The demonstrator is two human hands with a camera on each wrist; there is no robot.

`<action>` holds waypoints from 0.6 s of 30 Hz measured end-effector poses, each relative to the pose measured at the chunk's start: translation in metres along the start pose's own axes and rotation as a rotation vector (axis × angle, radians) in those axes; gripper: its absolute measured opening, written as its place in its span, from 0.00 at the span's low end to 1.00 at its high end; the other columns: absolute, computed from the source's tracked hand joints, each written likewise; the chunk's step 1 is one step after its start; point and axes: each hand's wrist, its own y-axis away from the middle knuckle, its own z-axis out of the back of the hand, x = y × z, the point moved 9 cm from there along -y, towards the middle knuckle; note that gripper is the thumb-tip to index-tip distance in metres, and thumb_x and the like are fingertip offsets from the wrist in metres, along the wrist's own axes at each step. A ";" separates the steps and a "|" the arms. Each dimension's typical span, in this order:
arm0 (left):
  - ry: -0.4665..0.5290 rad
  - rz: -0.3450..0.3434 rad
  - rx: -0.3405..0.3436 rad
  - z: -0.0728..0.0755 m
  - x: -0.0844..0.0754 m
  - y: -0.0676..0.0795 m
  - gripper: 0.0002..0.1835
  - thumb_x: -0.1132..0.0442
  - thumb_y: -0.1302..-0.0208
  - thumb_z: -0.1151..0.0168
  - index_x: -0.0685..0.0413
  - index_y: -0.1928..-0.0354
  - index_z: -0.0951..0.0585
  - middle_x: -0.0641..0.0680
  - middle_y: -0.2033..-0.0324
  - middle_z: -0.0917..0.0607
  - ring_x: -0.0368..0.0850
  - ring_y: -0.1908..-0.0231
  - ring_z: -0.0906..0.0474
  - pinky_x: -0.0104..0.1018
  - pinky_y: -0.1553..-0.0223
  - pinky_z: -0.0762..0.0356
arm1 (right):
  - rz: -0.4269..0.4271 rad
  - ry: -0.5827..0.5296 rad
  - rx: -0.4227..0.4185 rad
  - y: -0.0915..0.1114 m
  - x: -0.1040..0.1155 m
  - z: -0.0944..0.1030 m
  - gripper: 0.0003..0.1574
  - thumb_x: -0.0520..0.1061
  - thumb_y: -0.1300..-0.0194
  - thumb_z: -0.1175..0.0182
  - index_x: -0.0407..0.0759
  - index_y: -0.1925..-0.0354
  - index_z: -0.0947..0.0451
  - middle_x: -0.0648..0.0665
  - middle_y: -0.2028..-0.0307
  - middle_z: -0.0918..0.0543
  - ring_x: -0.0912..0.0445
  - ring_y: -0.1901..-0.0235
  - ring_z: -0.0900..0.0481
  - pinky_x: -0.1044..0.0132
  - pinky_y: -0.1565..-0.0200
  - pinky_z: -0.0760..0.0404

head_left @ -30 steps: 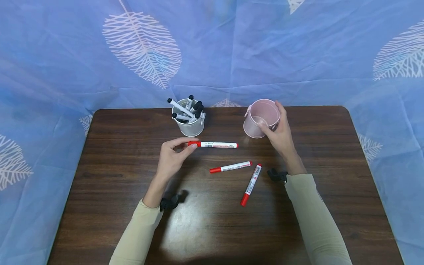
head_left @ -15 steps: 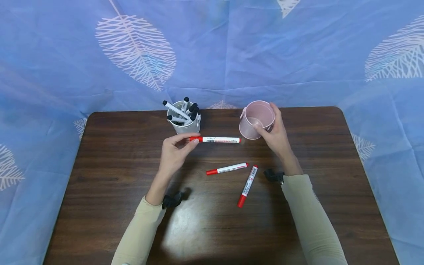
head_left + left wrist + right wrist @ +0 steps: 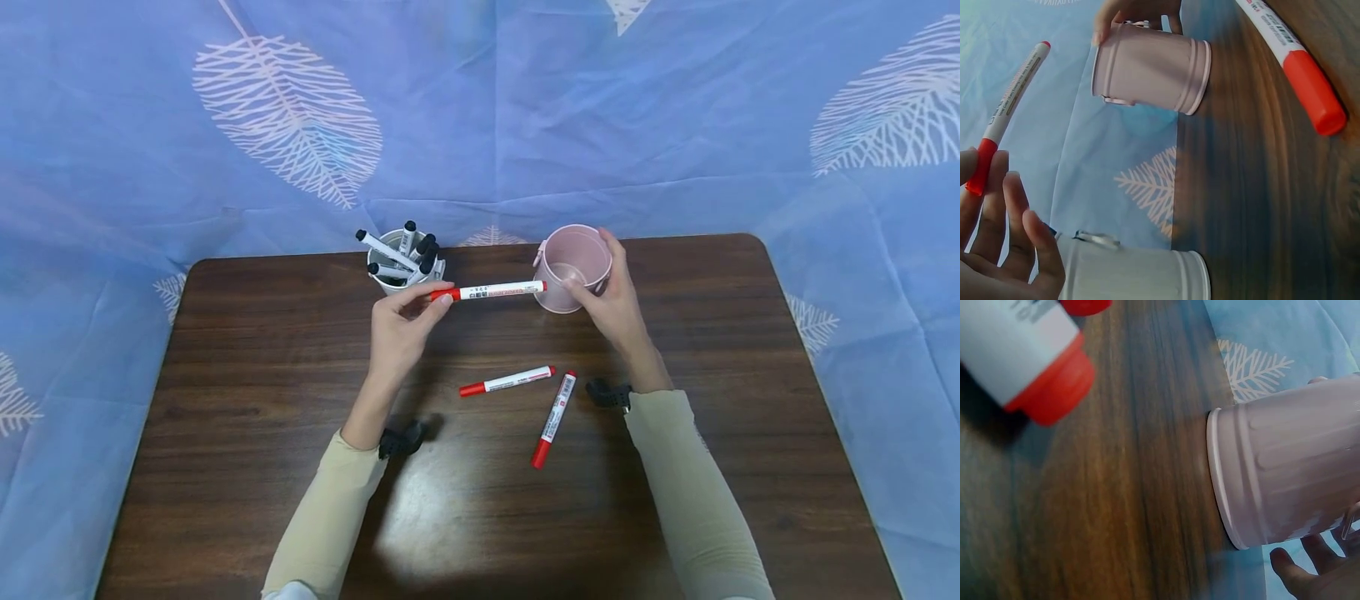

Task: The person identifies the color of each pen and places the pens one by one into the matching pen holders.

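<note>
Between thumb and fingers, my left hand (image 3: pixel 400 337) pinches a whiteboard marker (image 3: pixel 498 290) by its red cap. The marker is held level above the table, its far end pointing right and overlapping the pink bucket (image 3: pixel 576 246) in the head view. That small bucket stands upright near the back edge, and nothing shows inside it. My right hand (image 3: pixel 621 312) grips its right side, thumb at the front and fingers round the back. Two more red-capped markers (image 3: pixel 507 381) lie on the table in front. In the left wrist view, the held marker (image 3: pixel 1013 97) tilts apart from the bucket.
A white bucket (image 3: pixel 1135 275) with several black-capped markers (image 3: pixel 390 252) stands just behind my left hand. The brown wooden table (image 3: pixel 247 400) ends at a blue leaf-patterned cloth (image 3: pixel 450 108) behind it. Wrist cameras (image 3: pixel 402 437) sit on both arms.
My left hand has raised the marker and moved it away from me toward the pink bucket. My right hand keeps its grip on the bucket. The whole head view has shifted slightly.
</note>
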 end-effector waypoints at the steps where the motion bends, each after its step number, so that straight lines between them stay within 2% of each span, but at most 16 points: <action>1: 0.000 0.003 0.008 -0.002 0.000 -0.001 0.11 0.70 0.38 0.32 0.67 0.54 0.14 0.65 0.61 0.13 0.51 0.65 0.20 0.28 0.66 0.24 | -0.002 0.000 0.001 0.000 0.000 0.000 0.55 0.34 0.38 0.33 0.35 0.24 0.54 0.29 0.31 0.40 0.35 0.33 0.40 0.37 0.35 0.40; 5: -0.017 0.026 0.031 -0.009 -0.001 -0.005 0.11 0.69 0.37 0.32 0.66 0.53 0.14 0.64 0.62 0.13 0.60 0.66 0.20 0.29 0.69 0.22 | -0.015 0.012 0.007 0.000 0.000 0.000 0.55 0.36 0.38 0.33 0.36 0.23 0.54 0.30 0.30 0.41 0.35 0.33 0.40 0.37 0.35 0.40; 10: -0.035 0.011 0.024 -0.016 -0.005 -0.011 0.11 0.69 0.37 0.32 0.66 0.53 0.14 0.63 0.63 0.13 0.52 0.71 0.19 0.36 0.69 0.19 | -0.014 0.004 0.017 0.001 -0.002 0.001 0.55 0.38 0.37 0.33 0.38 0.23 0.55 0.31 0.30 0.41 0.35 0.33 0.39 0.37 0.36 0.39; 12: -0.036 -0.006 0.014 -0.018 -0.008 -0.013 0.11 0.69 0.37 0.32 0.66 0.54 0.14 0.64 0.65 0.13 0.49 0.71 0.19 0.35 0.69 0.19 | -0.018 0.000 0.017 0.001 -0.005 0.001 0.55 0.38 0.37 0.33 0.40 0.23 0.55 0.32 0.30 0.41 0.36 0.33 0.39 0.37 0.36 0.38; 14: -0.025 -0.020 0.005 -0.021 -0.011 -0.014 0.11 0.70 0.37 0.32 0.67 0.54 0.14 0.66 0.65 0.14 0.54 0.70 0.19 0.30 0.70 0.21 | -0.012 0.005 0.012 -0.001 -0.015 0.002 0.56 0.41 0.37 0.33 0.46 0.22 0.55 0.36 0.29 0.40 0.39 0.33 0.38 0.38 0.36 0.37; 18: -0.009 -0.030 -0.021 -0.025 0.007 -0.019 0.11 0.66 0.37 0.31 0.61 0.54 0.12 0.61 0.66 0.13 0.60 0.70 0.19 0.31 0.70 0.21 | -0.021 0.015 0.022 -0.001 -0.017 0.004 0.56 0.42 0.37 0.32 0.46 0.22 0.54 0.36 0.29 0.41 0.39 0.34 0.38 0.38 0.37 0.36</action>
